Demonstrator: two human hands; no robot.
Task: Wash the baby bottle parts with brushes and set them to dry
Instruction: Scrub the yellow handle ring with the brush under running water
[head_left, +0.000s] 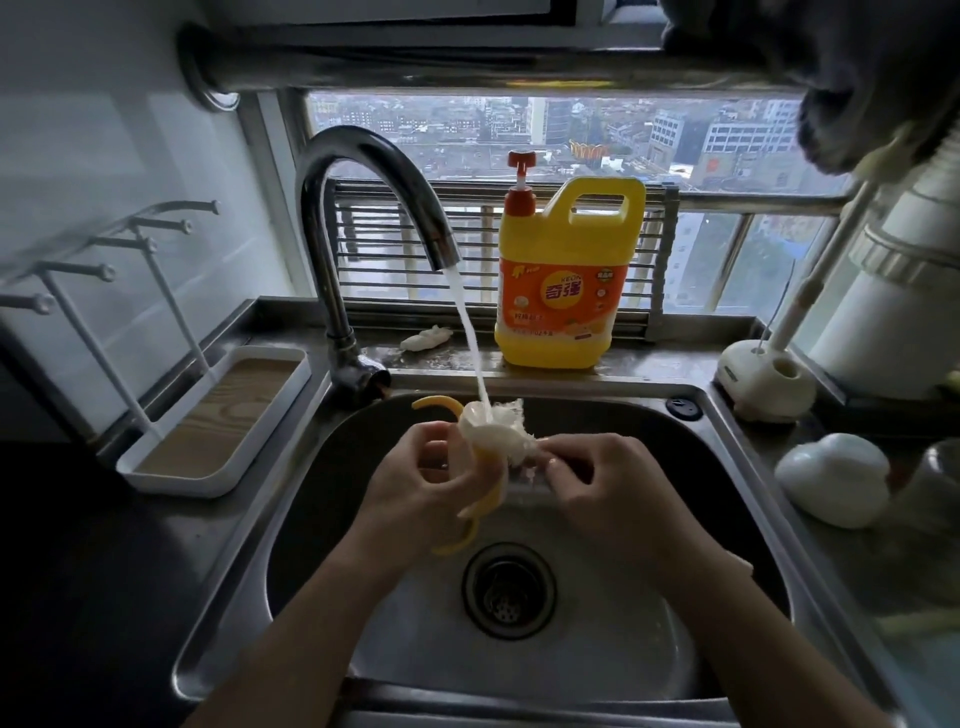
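Rinsing under way at a steel sink (311, 467): gripped in the curled fingers of the left hand (421, 478), a yellow-handled bottle part (491, 496), tipped up into the water stream (467, 332) falling from the faucet (363, 171) at 11 o'clock, seemingly to flush it and send the suds straight down toward the drain (509, 590) at 6 o'clock. Pinched by the bent fingertips of the right hand (597, 483), at 3 o'clock of that part and touching it, a white frothy piece (506, 431); sponge brush or teat, cannot tell. Both held low over the basin, likely to keep splashes inside. Parked on the surface at 9 o'clock, a pegged drying rack (208, 415), near enough for a short wet carry. Standing on the ledge at 1 o'clock, a yellow detergent jug (566, 280) with red pump, within reach for more soap, labelled "KEON" and "奇强"; smaller print too fine to read. Set at 3 o'clock, a white brush stand (763, 384) with one long handle upright in it
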